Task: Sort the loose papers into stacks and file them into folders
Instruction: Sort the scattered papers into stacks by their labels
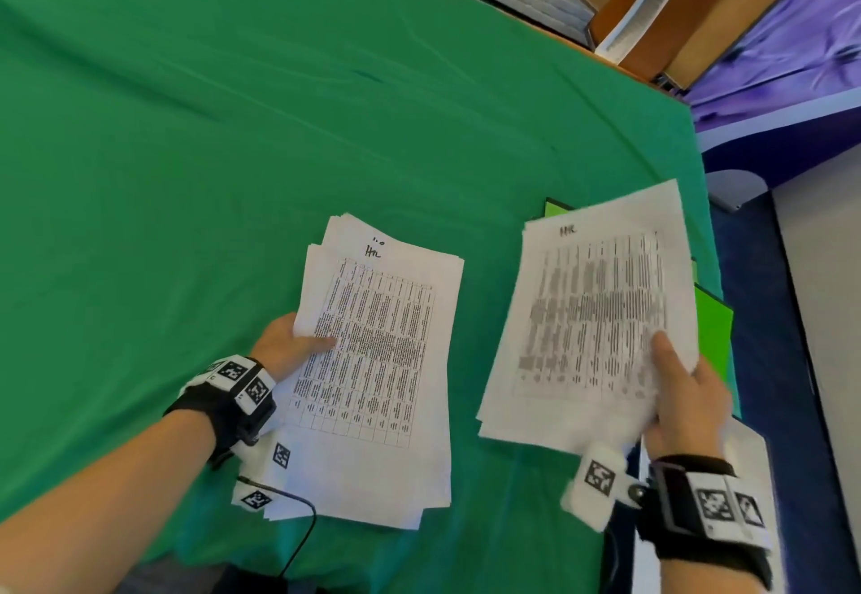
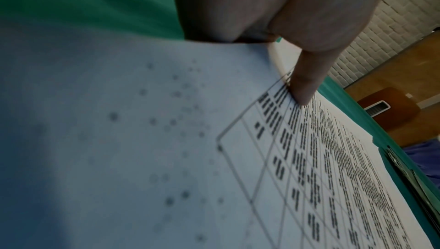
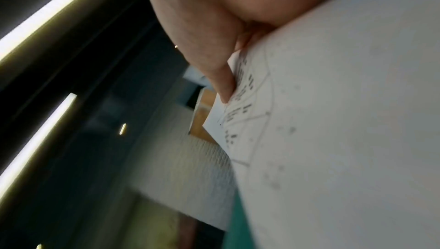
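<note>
A stack of printed table sheets (image 1: 377,360) lies on the green cloth, its top page hand-marked at the head. My left hand (image 1: 291,344) holds this stack at its left edge, thumb on top (image 2: 304,83), fingers hidden beneath. A second bundle of similar sheets (image 1: 591,318) is lifted and blurred at the right. My right hand (image 1: 685,388) pinches it at its lower right corner, thumb pressed on the top page (image 3: 223,85). A bright green folder (image 1: 713,328) peeks out from under that bundle.
The green cloth (image 1: 233,127) covers the table, whose right edge runs just past the folder. Wooden furniture (image 1: 661,10) stands beyond the far corner. A black cable (image 1: 298,533) trails off the near edge.
</note>
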Action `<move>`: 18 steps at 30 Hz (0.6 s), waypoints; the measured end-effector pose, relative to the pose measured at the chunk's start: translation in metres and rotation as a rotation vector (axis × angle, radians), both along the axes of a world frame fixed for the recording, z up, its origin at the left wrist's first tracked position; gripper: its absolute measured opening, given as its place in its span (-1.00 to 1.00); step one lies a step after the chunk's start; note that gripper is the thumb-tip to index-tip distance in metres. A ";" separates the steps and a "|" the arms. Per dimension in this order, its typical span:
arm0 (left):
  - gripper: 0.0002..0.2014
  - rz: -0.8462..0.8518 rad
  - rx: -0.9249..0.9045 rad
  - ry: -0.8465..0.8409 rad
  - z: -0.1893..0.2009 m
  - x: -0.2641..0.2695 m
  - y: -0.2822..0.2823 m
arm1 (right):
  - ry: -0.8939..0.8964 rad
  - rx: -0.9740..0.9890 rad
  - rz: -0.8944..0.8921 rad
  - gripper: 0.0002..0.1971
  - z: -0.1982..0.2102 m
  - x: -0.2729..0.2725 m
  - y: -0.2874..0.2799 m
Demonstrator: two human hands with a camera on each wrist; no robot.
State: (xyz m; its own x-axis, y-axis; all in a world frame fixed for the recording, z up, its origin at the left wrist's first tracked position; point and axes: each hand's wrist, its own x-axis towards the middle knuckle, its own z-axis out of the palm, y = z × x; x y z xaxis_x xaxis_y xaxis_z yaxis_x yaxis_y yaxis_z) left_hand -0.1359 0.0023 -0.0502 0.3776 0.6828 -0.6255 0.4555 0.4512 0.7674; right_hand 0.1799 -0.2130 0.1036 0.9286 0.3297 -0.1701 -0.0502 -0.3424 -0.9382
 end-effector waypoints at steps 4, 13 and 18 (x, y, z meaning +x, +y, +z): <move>-0.42 -0.002 0.030 -0.025 0.007 0.002 -0.003 | 0.320 -0.041 0.075 -0.80 -0.036 -0.027 0.022; -0.12 0.091 -0.001 -0.046 0.014 0.008 -0.003 | 0.154 -0.551 0.608 -0.71 -0.147 -0.117 0.056; -0.60 -0.004 0.223 -0.069 0.025 0.014 -0.010 | 0.380 -0.441 0.441 0.07 -0.135 -0.114 0.071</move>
